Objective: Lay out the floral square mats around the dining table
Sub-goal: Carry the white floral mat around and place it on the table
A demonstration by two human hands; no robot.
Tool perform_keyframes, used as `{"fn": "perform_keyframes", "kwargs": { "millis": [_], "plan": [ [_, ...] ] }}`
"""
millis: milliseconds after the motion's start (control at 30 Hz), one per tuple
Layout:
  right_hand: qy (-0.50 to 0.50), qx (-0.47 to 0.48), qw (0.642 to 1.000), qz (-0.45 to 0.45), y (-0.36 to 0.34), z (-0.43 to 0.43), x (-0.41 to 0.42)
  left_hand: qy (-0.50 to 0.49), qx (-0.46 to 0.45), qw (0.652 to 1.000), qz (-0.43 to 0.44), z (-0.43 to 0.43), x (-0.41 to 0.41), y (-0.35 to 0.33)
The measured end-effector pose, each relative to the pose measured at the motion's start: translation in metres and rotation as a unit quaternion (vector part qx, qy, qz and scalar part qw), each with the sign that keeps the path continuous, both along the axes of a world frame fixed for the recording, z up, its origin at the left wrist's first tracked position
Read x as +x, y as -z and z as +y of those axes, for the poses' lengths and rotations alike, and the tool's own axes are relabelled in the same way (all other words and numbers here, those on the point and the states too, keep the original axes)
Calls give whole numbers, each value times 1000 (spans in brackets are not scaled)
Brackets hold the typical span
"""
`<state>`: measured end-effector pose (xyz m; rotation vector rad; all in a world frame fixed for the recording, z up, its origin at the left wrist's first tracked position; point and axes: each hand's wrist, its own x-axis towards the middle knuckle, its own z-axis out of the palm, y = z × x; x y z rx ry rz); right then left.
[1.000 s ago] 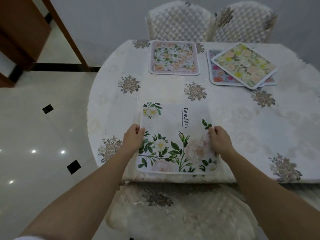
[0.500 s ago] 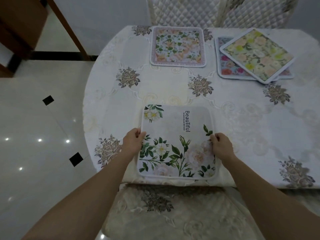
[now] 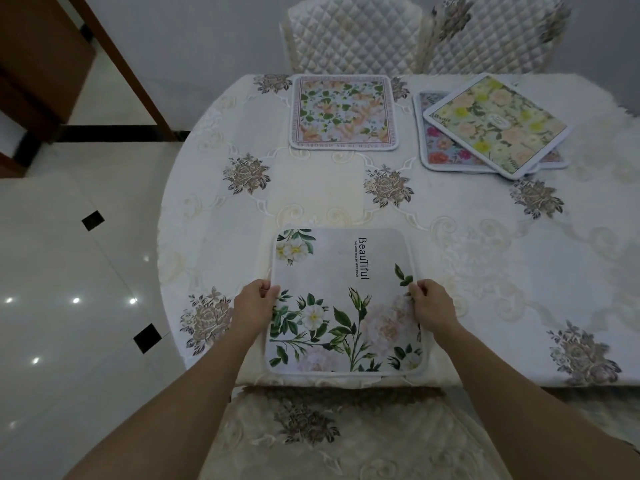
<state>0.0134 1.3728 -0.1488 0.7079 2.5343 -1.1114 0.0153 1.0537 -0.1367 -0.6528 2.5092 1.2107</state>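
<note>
White mat (image 3: 346, 299), a square with rounded corners, lies flat at the near edge of the cloth-covered table (image 3: 502, 271). The left hand (image 3: 254, 306) and right hand (image 3: 433, 306) pinch its side edges. Across the table lies a peach mat (image 3: 343, 112); a tilted yellow mat (image 3: 498, 123) overlaps a pink mat (image 3: 440, 147).

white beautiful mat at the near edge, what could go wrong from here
The white mat, pinched at its sides by the left hand and right hand, has its near border right at the table edge; a pull toward the person could leave it overhanging or slide it onto the chair. Dragging it might also ruck the tablecloth. The yellow mat lies askew on the pink mat, so a seat could go unset.
</note>
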Motion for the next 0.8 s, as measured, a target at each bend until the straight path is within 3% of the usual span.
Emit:
{"fn": "perform_keyframes", "kwargs": {
  "millis": [567,667,800],
  "plan": [
    [8,4,1000,1,-4,6,3,49,-61,997,-24,8,-7,-9],
    [56,-7,998,7,-5,7,2,77,-121,988,-48,5,-14,-10],
    [57,80,993,70,-3,1,2,115,-275,954,-27,12,-17,-16]
  ]
}}
